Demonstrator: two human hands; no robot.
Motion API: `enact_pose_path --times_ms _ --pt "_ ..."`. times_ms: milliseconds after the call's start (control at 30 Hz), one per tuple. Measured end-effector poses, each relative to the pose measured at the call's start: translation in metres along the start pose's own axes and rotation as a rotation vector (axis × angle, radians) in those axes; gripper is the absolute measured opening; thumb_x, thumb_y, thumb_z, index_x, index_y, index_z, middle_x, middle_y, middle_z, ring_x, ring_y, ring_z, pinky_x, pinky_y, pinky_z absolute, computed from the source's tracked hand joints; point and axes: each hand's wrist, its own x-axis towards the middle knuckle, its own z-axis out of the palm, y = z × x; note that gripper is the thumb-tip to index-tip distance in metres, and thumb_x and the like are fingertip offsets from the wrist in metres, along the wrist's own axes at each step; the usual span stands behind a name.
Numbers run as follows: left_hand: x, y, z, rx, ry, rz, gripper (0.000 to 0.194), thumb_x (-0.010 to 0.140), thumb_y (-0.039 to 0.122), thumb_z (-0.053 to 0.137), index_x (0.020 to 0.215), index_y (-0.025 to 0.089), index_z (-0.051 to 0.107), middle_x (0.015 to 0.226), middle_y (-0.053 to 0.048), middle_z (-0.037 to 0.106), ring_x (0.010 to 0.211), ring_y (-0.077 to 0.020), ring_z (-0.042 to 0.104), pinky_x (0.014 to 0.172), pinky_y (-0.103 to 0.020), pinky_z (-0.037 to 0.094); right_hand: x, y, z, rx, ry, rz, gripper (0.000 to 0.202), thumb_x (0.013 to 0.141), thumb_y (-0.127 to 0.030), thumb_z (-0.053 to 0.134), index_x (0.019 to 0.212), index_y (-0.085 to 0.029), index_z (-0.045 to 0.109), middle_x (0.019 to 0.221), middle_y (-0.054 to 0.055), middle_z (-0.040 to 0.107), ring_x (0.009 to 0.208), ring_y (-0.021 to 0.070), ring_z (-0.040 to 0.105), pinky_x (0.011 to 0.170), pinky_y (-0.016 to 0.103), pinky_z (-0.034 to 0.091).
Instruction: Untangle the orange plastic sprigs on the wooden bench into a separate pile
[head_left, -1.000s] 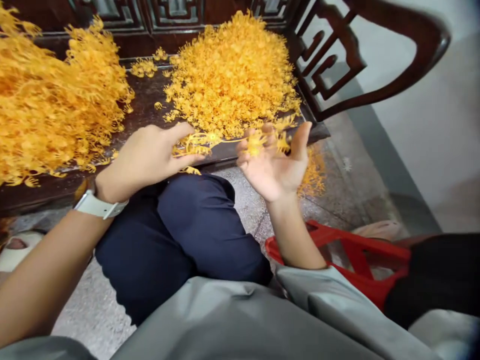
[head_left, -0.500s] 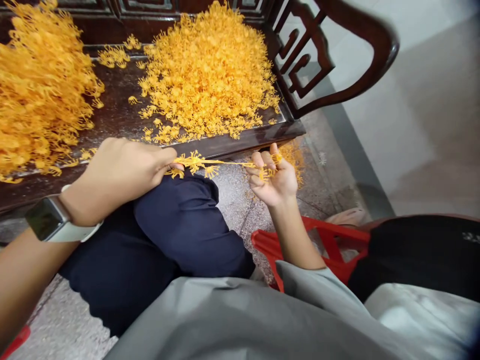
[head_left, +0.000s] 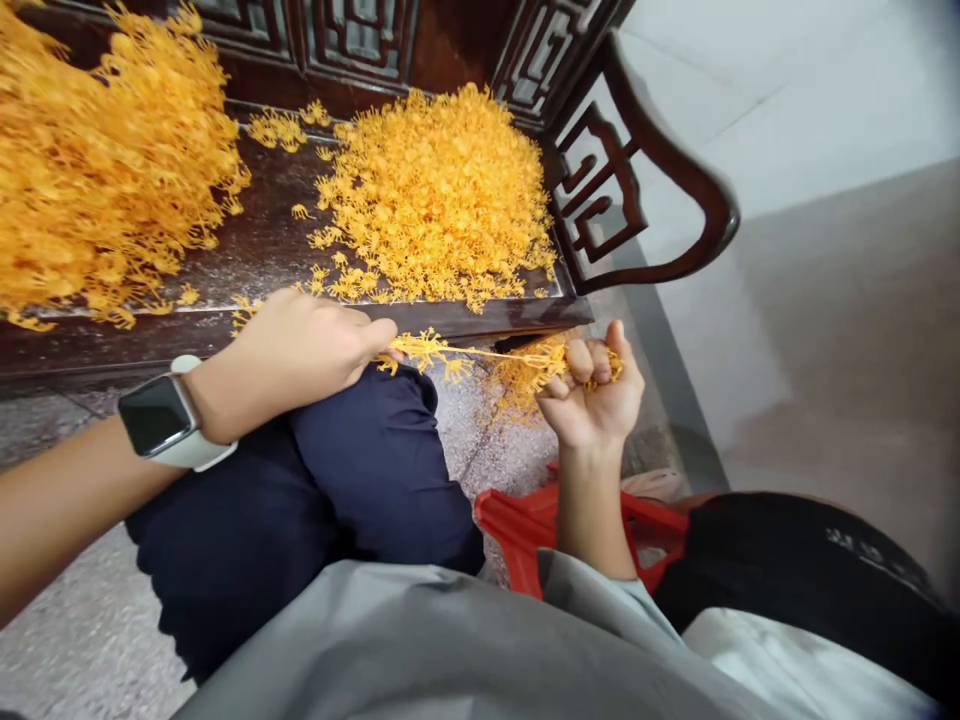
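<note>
While my left hand pinched one end of a spidery yellow strand, my right hand gripped the other in curled fingers, just off the front edge of the bench, near its right corner. The strand looked light, bendy and fragile, best held by its clustered ends.

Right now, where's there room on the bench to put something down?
The bench is mostly bare in the strip between the left heap and the right heap; small pieces dot its back and front edges. It's crowded under both heaps and in front, where the left hand and right hand hold a yellow strand.
</note>
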Motion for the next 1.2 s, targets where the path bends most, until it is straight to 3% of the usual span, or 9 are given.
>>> enact_pose_path --times_ms 233,500,667,767,900,1033,1100,1167,1200 --pt "-0.012 -0.003 0.008 -0.080 0.092 -0.012 0.019 0.095 0.009 0.058 0.090 0.022 0.072 0.073 -0.004 0.076 0.063 -0.0214 0.068 0.053 -0.032 0.028 0.000 -0.017 0.005 -0.109 -0.072 0.144 0.080 0.088 -0.059 0.086 0.064 -0.020 0.020 0.059 -0.009 0.024 0.049 0.0064 0.003 0.037 0.021 0.016" --pt "-0.017 0.004 0.012 -0.115 0.188 0.007 0.018 0.093 0.008 0.062 0.092 0.022 0.073 0.071 -0.003 0.077 0.063 -0.0206 0.071 0.052 -0.031 0.030 0.023 -0.026 0.002 -0.091 -0.080 0.110 0.077 0.095 -0.049 0.082 0.065 -0.021 0.017 0.057 -0.008 0.027 0.048 0.0076 0.009 0.037 0.023 0.015" --pt "-0.036 -0.014 0.015 -0.099 0.101 -0.106 0.017 0.090 0.009 0.063 0.092 0.021 0.075 0.074 -0.007 0.078 0.070 -0.0234 0.076 0.057 -0.031 0.038 0.078 -0.082 -0.041 -0.129 0.219 -0.260 0.062 0.110 -0.030 0.051 0.062 -0.018 0.014 0.051 -0.006 0.021 0.039 0.0091 0.015 0.037 0.021 0.013" --pt "-0.049 -0.034 0.020 -0.074 0.044 -0.263 0.020 0.097 0.019 0.058 0.097 0.021 0.077 0.077 -0.009 0.079 0.072 -0.0256 0.076 0.062 -0.032 0.042 0.099 -0.106 -0.051 -0.196 0.238 -0.352 0.061 0.100 -0.033 0.062 0.059 -0.019 0.019 0.048 -0.006 0.020 0.037 0.0098 0.012 0.036 0.022 0.007" --pt "-0.054 -0.047 0.024 -0.105 0.072 -0.426 0.029 0.104 0.029 0.051 0.104 0.019 0.078 0.080 -0.013 0.078 0.071 -0.0273 0.075 0.065 -0.033 0.043 0.117 -0.086 -0.013 -0.475 0.013 -0.356 0.043 0.081 -0.037 0.084 0.066 -0.021 0.046 0.059 -0.006 0.046 0.043 0.0056 0.030 0.037 0.019 0.023" --pt "-0.056 -0.044 0.021 -0.056 0.049 -0.489 0.037 0.107 0.031 0.042 0.108 0.017 0.076 0.078 -0.014 0.075 0.069 -0.0288 0.073 0.064 -0.033 0.041 0.161 -0.057 0.055 -0.872 -0.092 -0.664 0.042 0.090 -0.063 0.070 0.089 -0.023 0.057 0.087 0.003 0.064 0.061 0.0118 0.055 0.052 0.025 0.047" --pt "-0.058 -0.041 0.016 -0.040 0.064 -0.488 0.038 0.107 0.030 0.039 0.108 0.018 0.075 0.078 -0.013 0.075 0.068 -0.0270 0.072 0.063 -0.032 0.039 0.182 -0.050 0.086 -1.253 -0.142 -0.808 0.057 0.095 -0.073 0.059 0.120 -0.022 0.062 0.126 0.016 0.066 0.102 0.0245 0.070 0.081 0.042 0.062" --pt "-0.061 -0.039 0.012 -0.044 0.095 -0.489 0.038 0.108 0.030 0.037 0.108 0.018 0.074 0.081 -0.012 0.076 0.069 -0.0243 0.072 0.063 -0.032 0.038 0.187 -0.040 0.114 -1.552 -0.267 -0.906 0.076 0.095 -0.078 0.055 0.144 -0.019 0.056 0.157 0.023 0.050 0.145 0.0367 0.054 0.113 0.060 0.052" --pt "-0.062 -0.038 0.010 -0.048 0.108 -0.489 0.038 0.108 0.029 0.036 0.107 0.019 0.073 0.083 -0.012 0.077 0.069 -0.0231 0.071 0.063 -0.031 0.038 0.182 -0.032 0.126 -1.606 -0.375 -0.939 0.081 0.096 -0.079 0.052 0.150 -0.018 0.053 0.164 0.023 0.043 0.155 0.0391 0.043 0.121 0.064 0.043"
